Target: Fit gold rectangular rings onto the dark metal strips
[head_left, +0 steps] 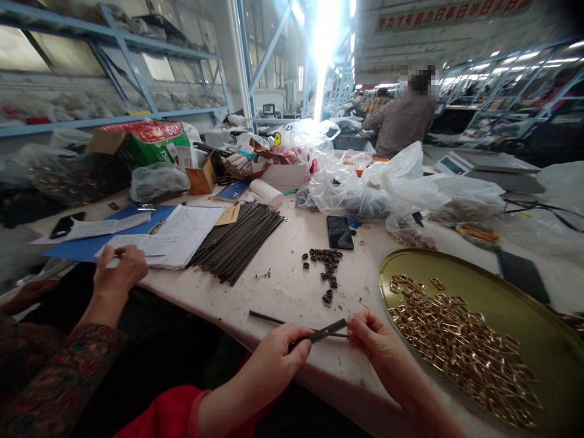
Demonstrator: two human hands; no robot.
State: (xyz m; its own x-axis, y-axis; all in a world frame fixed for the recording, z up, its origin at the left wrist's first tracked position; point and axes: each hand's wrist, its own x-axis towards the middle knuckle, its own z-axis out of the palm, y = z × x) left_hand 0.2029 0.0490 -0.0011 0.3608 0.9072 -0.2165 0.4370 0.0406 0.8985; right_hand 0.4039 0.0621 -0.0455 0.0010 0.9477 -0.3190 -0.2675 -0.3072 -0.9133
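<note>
Dark strip: the one in hand (331, 330) slants over the tabletop's (283, 286) near edge; a loose hold could let it slip off toward my lap.
Left hand: mine (285, 353) pinches the strip between thumb and fingers; if I pinch too near one end, the free length may swing.
Right hand: mine (367, 328) has its fingertips drawn narrow at the strip's far end; I cannot tell whether they grip anything; a fumble there would twist the strip.
Second strip: a thin one (264, 317) lies just beneath; I could snag or sweep it.
Dark loops: the little heap (331, 258) sits beyond; a careless forearm might scatter it.
Brass-toned tray: its rim (384, 267) stands near my right wrist; a bump could jostle the gold-coloured rectangular rings (465, 340).
</note>
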